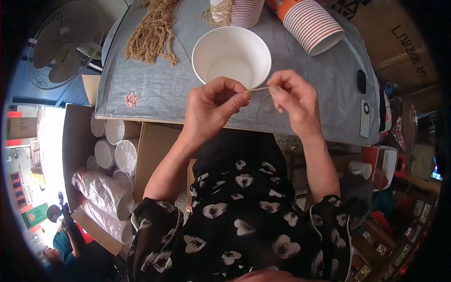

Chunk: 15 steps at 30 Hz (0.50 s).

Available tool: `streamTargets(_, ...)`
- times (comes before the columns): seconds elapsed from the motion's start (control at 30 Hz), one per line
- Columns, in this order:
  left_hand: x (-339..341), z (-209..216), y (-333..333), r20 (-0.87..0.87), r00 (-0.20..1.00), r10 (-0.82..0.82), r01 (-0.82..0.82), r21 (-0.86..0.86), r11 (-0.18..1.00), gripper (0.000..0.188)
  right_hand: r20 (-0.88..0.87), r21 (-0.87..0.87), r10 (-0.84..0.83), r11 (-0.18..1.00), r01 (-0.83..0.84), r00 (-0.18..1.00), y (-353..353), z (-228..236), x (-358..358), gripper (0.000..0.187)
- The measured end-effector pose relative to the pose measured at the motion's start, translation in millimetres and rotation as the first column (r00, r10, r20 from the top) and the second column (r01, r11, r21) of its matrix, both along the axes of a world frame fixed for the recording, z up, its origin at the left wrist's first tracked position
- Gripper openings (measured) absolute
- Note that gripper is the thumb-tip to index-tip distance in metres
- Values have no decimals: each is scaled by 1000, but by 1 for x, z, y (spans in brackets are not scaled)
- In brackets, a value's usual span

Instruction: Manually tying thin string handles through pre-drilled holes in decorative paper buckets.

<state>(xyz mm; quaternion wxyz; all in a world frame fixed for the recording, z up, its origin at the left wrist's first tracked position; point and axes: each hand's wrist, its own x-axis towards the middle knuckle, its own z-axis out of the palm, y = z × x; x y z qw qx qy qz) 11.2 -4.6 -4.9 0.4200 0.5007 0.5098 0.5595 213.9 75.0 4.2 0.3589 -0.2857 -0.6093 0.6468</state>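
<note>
A short length of thin tan string runs between my two hands, just in front of a white paper tub. My left hand pinches one end between thumb and forefinger. The other end sits in the pinch of my right hand, whose fingers curl inward. The tub stands upright with its wide mouth facing me, and its inside looks bare. Behind it, a stack of striped paper tubs has tan string draped over its left side. A thick bundle of tan strings lies at the table's far left.
Another stack of tubs lies tilted at the far right of the grey-covered table. A phone and a black object rest near its right edge. Left below, a carton holds several wrapped tub stacks. A fan stands far left.
</note>
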Motion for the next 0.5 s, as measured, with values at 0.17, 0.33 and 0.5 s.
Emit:
streamTargets(0.17,-5,3,6,236,969,-74,111,-145,983,13,140,532,-163,844,64,977,-9,-3,-3,17)
streamTargets(0.33,-2,6,7,190,980,-52,102,-265,959,17,119,668,-318,726,161,941,-20,-12,-15,28)
streamTargets(0.5,2,5,8,210,976,-54,107,-253,962,16,89,701,-340,689,183,936,-18,-21,-18,23)
